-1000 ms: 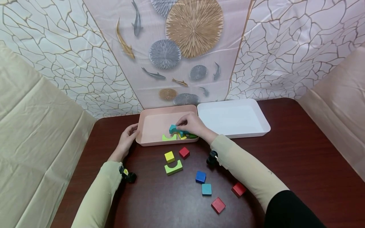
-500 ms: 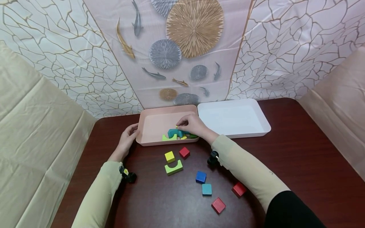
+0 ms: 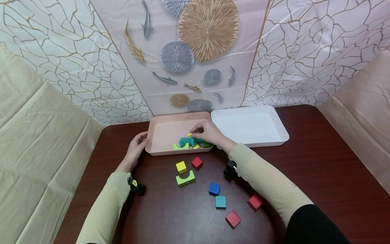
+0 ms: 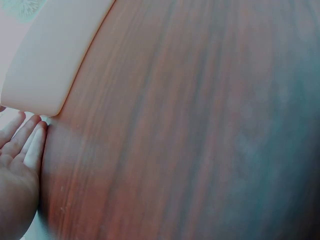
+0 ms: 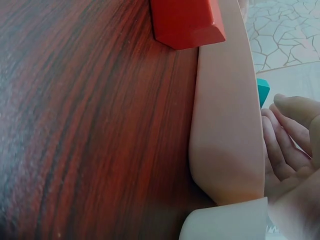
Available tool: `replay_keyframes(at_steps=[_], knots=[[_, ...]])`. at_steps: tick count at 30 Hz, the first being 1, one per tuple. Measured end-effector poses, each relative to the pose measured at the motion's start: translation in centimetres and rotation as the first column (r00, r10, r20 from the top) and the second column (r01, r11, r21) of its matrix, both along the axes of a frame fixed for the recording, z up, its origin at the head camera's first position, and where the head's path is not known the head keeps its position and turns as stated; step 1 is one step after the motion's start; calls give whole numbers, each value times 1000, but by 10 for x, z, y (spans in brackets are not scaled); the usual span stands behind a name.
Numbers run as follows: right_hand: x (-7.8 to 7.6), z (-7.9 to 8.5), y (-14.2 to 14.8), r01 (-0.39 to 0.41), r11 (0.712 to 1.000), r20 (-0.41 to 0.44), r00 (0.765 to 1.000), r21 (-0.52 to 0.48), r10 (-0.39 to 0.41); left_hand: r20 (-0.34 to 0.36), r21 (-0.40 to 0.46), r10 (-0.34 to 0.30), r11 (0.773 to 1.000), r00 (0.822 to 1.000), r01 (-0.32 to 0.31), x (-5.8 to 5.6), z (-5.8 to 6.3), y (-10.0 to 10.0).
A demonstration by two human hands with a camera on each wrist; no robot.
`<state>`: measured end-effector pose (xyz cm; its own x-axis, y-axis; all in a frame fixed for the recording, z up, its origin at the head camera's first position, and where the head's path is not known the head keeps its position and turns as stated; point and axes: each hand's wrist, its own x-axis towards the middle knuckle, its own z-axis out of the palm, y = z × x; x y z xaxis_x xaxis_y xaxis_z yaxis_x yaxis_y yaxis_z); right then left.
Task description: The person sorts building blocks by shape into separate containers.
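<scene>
My left hand rests against the left end of the pink tray, its fingers straight along the tray wall in the left wrist view. My right hand is over the tray's right part, fingers loosely bent, fingertips close above a teal arch block. No block shows between thumb and fingers in the right wrist view. A yellow block peeks out by the fingertips. Near the front wall lie a lime arch block, another yellow block and a green block, partly hidden by the hand.
A white tray stands against the pink tray's right side. On the table in front lie a yellow cube, a lime arch block, red blocks, a blue block and a teal block.
The teal arch has come down from the right fingertips and lies lower in the pink tray. My right hand has let go and shifted slightly right, uncovering a yellow block. My left hand stays put.
</scene>
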<state>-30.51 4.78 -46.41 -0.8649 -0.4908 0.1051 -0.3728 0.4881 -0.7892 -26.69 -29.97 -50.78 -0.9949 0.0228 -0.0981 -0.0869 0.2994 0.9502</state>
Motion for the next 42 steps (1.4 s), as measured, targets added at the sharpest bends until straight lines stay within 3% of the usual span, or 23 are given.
replay_keyframes(at_steps=[13,26,31,42], knots=[[4,8,6,-12,998,-16,1000,55,12,12,-1,0,1000,1000,0,0,1,0],[18,23,10,-14,998,15,1000,65,13,-8,-2,-15,1000,1000,15,3,3,0],[26,27,11,-53,998,23,998,36,52,-32,-32,-10,999,999,9,3,1,-1],[39,30,14,-158,987,4,987,-14,158,15,3,-3,1000,1000,3,4,5,0]])
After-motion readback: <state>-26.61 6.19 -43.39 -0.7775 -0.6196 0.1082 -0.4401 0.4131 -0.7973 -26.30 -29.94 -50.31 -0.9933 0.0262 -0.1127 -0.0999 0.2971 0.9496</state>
